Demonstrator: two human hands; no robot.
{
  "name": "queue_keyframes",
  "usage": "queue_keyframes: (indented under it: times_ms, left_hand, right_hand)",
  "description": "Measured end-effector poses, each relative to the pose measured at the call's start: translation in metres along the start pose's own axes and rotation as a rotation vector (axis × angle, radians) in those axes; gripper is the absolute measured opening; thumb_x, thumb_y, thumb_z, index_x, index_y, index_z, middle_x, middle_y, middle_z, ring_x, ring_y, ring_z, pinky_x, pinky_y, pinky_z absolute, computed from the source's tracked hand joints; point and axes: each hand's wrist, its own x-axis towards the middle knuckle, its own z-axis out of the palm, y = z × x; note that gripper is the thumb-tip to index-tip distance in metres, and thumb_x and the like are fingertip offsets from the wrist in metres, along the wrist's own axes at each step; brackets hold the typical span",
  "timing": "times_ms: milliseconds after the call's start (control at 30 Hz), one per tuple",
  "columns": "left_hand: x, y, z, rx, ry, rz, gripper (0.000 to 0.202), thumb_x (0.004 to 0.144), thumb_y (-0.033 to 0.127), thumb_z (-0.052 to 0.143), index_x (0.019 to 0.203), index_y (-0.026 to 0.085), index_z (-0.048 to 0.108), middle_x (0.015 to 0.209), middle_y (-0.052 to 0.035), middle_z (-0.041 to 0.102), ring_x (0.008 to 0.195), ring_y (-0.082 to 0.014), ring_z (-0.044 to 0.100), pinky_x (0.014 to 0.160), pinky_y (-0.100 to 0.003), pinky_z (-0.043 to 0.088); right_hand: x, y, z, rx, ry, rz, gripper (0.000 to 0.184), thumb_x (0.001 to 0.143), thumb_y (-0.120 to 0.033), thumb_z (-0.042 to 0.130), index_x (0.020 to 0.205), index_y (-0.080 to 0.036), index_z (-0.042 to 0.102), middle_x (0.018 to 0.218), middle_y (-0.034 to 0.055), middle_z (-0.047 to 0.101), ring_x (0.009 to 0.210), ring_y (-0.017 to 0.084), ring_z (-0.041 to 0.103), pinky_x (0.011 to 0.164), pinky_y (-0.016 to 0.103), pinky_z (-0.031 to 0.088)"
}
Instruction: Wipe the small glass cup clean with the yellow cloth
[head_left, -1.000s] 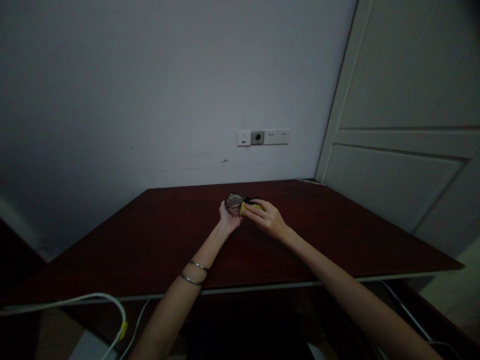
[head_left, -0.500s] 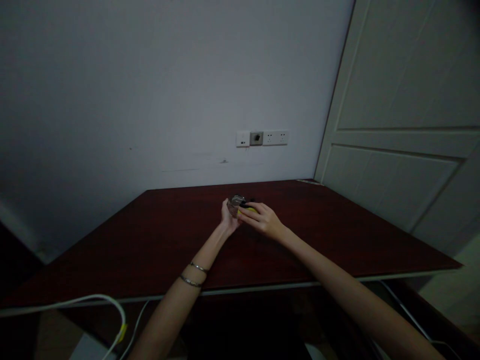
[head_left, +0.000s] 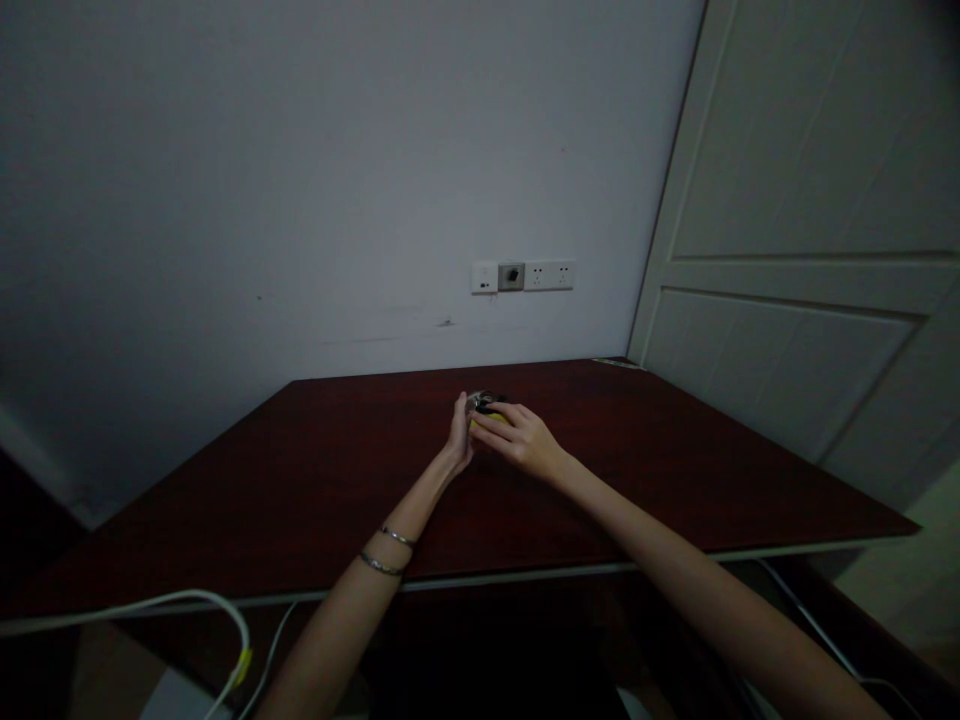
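Observation:
My left hand (head_left: 459,437) is closed around a small clear glass (head_left: 478,402) out over the middle of the dark red table (head_left: 315,480); only the glass's rim shows past my fingers. My right hand (head_left: 517,438) pinches a yellow cloth or sponge (head_left: 480,421) and presses it against the glass. A small dark object sits just behind the yellow piece; I cannot make out what it is. Two thin bangles ring my left forearm.
A white wall with a socket strip (head_left: 523,275) rises behind the table. A white panelled door (head_left: 817,250) stands to the right. White cables (head_left: 225,610) hang below the table's near edge at the left.
The glass has turned in my left hand, so its round face no longer points at me and only its rim shows. My right hand has shifted slightly left onto it.

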Motion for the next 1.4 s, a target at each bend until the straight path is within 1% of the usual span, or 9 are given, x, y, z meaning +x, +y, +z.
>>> queue_keyframes:
  times_ms: [100,200,300,467,667,833,1033,1233,1400]
  left_hand:
    - [0.001,0.0,-0.001,0.024,-0.064,0.041,0.042,0.081,0.049,0.042,0.08,0.012,0.062,0.07,-0.0054,0.064,0.061,-0.0123,0.058,0.052,-0.02,0.044]
    - [0.003,0.001,-0.006,0.117,-0.112,0.044,0.045,0.078,0.053,0.044,0.083,0.012,0.062,0.069,-0.0055,0.063,0.057,-0.0119,0.057,0.046,-0.019,0.042]
    - [0.007,0.001,-0.014,0.27,-0.107,0.07,0.05,0.076,0.056,0.045,0.089,0.012,0.062,0.068,-0.0053,0.062,0.049,-0.0103,0.053,0.04,-0.018,0.038]
    - [0.007,0.004,-0.017,0.441,-0.095,0.219,0.051,0.076,0.057,0.043,0.095,0.013,0.059,0.07,-0.0049,0.061,0.049,-0.0119,0.053,0.036,-0.02,0.04]
    - [0.003,0.009,-0.016,0.511,-0.123,0.289,0.047,0.077,0.055,0.044,0.089,0.012,0.059,0.063,-0.003,0.056,0.048,-0.0119,0.051,0.034,-0.02,0.039]
    - [0.002,0.01,-0.018,0.523,-0.151,0.309,0.046,0.076,0.053,0.046,0.084,0.011,0.06,0.058,-0.0014,0.054,0.045,-0.0107,0.048,0.033,-0.019,0.036]
    - [0.002,0.011,-0.02,0.544,-0.196,0.291,0.049,0.077,0.055,0.041,0.08,0.011,0.061,0.055,-0.0028,0.057,0.04,-0.0116,0.047,0.033,-0.022,0.035]
    - [-0.003,0.012,-0.016,0.429,-0.28,0.186,0.052,0.077,0.055,0.037,0.074,0.01,0.062,0.052,-0.0046,0.058,0.037,-0.0125,0.047,0.032,-0.022,0.033]
    - [-0.015,0.018,-0.008,0.338,-0.317,0.115,0.052,0.077,0.054,0.035,0.07,0.01,0.061,0.051,-0.006,0.058,0.034,-0.0128,0.047,0.031,-0.023,0.032]
  right_hand:
    - [0.003,0.0,-0.002,-0.005,-0.01,0.005,0.03,0.087,-0.017,0.045,0.115,-0.022,0.055,0.12,0.0064,0.058,0.112,0.025,0.046,0.079,0.038,0.043]
    - [0.005,0.002,-0.005,0.0,-0.018,0.029,0.03,0.088,-0.018,0.044,0.115,-0.023,0.055,0.119,0.0065,0.058,0.112,0.024,0.045,0.079,0.037,0.042]
    - [0.008,0.005,-0.009,-0.013,-0.011,0.053,0.028,0.088,-0.019,0.045,0.113,-0.022,0.057,0.118,0.006,0.059,0.109,0.024,0.046,0.078,0.036,0.042]
    - [0.012,0.012,-0.016,-0.019,-0.037,0.071,0.029,0.086,-0.02,0.047,0.113,-0.021,0.056,0.118,0.0066,0.059,0.106,0.025,0.046,0.076,0.036,0.042]
    - [0.011,0.021,-0.021,0.039,-0.069,0.074,0.032,0.085,-0.016,0.047,0.115,-0.022,0.055,0.119,0.0055,0.058,0.106,0.025,0.045,0.077,0.037,0.043]
    - [0.011,0.029,-0.026,0.125,-0.057,0.108,0.033,0.085,-0.016,0.047,0.115,-0.023,0.056,0.116,0.0058,0.06,0.106,0.023,0.047,0.08,0.039,0.045]
    - [0.015,0.034,-0.035,0.315,-0.023,0.171,0.03,0.085,-0.018,0.046,0.113,-0.023,0.058,0.112,0.0049,0.062,0.102,0.02,0.05,0.085,0.038,0.047]
    - [0.015,0.04,-0.035,0.501,-0.002,0.269,0.028,0.084,-0.021,0.05,0.11,-0.024,0.06,0.107,0.004,0.064,0.099,0.018,0.054,0.082,0.035,0.048]
    - [0.019,0.044,-0.037,0.628,-0.01,0.306,0.025,0.083,-0.022,0.053,0.106,-0.024,0.063,0.102,0.003,0.067,0.094,0.016,0.059,0.085,0.033,0.046]
